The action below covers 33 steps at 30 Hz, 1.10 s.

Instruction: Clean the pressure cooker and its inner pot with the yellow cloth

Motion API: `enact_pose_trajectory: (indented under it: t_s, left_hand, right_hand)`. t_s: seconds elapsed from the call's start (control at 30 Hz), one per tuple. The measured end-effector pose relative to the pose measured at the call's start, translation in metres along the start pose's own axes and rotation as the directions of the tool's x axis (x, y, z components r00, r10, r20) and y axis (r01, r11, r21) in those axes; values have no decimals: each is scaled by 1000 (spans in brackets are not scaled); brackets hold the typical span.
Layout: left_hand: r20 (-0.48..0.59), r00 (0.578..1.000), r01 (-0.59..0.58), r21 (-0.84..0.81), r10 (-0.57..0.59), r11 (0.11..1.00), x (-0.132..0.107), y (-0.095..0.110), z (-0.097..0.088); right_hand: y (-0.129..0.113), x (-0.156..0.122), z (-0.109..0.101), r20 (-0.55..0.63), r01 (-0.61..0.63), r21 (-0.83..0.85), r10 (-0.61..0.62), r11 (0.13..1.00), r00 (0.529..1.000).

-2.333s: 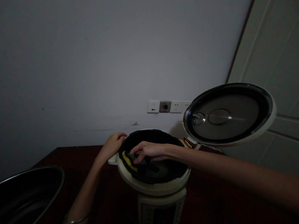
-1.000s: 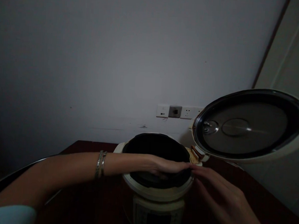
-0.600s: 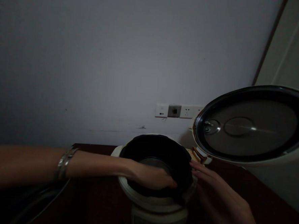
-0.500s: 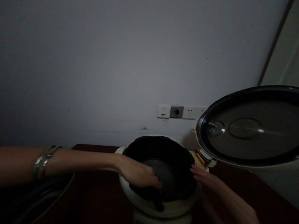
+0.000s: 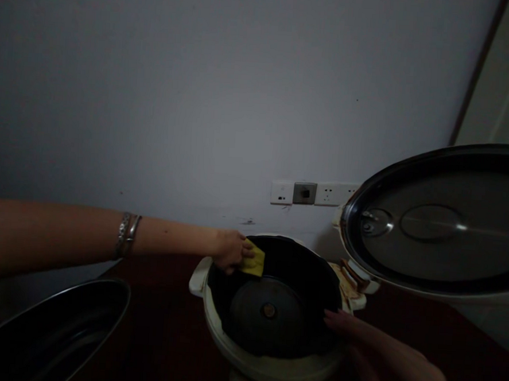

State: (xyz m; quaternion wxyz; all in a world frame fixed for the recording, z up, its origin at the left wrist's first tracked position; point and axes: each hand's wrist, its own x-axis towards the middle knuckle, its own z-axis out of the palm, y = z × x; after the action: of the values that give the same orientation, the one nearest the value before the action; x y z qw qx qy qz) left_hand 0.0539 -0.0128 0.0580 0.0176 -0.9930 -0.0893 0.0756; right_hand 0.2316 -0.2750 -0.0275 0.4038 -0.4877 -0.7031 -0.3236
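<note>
The left hand extends across the left side of the cooker. Its grip is clamped on the yellow cloth. The cloth is at the left rear of the cooker, just inside the rim, against or close to the dark inner wall; exact contact cannot be determined. Two bracelets encircle the left wrist.

The right hand is at the right front rim of the cooker. Its grip is apart: the fingers are extended, with the tips at the rim, and the thumb is lower and separate.

The cooker stands upright on the dark red worktop. Its interior is black, with a round floor and a small brownish centre. A pale handle projects at the left. The lid is open, tilted out to the right from the hinge.

A basin occupies the lower left, apart from the cooker. Sockets line the wall behind.
</note>
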Motion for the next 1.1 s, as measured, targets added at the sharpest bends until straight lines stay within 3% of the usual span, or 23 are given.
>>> enact_pose_trajectory:
  t_s: [0.13,0.23,0.3,0.43,0.53,0.63,0.7,0.77,0.83,0.9,0.97,1.03,1.1]
  left_hand:
    - [90,966,-238,-52,242,970,40,-10,4]
    - [124,933,-337,-35,339,941,63,-6,7]
    - [171,920,-356,-15,353,934,66,-3,8]
    - [160,953,-260,0,257,965,42,-3,9]
    - [166,980,-116,31,109,993,14,1,8]
    - [271,959,90,-6,-85,996,-7,13,5]
    - [374,920,191,-164,-118,968,-15,26,3]
    - [503,864,263,-402,-29,877,-18,40,4]
    - [562,819,325,-619,115,715,-19,56,10]
    - [492,853,348,-785,175,512,-17,71,19]
    - [401,905,356,-897,145,261,-10,85,28]
    - [353,928,355,-935,119,7,5,96,33]
    - [276,948,301,-940,160,-160,25,100,32]
  right_hand:
    - [0,-1,2,-27,-9,40,10,999,1000]
    - [0,-3,2,-42,-13,91,16,996,999]
    - [0,-4,1,-37,-22,129,27,991,999]
    - [-1,-4,1,-50,-40,160,48,986,998]
    - [-1,-4,0,-68,-33,181,46,983,997]
    - [-1,-3,-1,-67,-36,207,51,978,996]
    - [-1,-3,-1,-63,-38,210,52,977,997]
    - [-1,-4,-1,-52,-38,203,50,978,997]
    - [-1,-5,0,-43,-44,190,53,981,998]
    - [0,-6,0,-34,-50,180,57,982,998]
    - [1,-8,1,-24,-50,177,56,983,998]
    - [2,-9,2,-19,-45,185,50,982,999]
    - [2,-10,2,-20,-47,188,51,981,998]
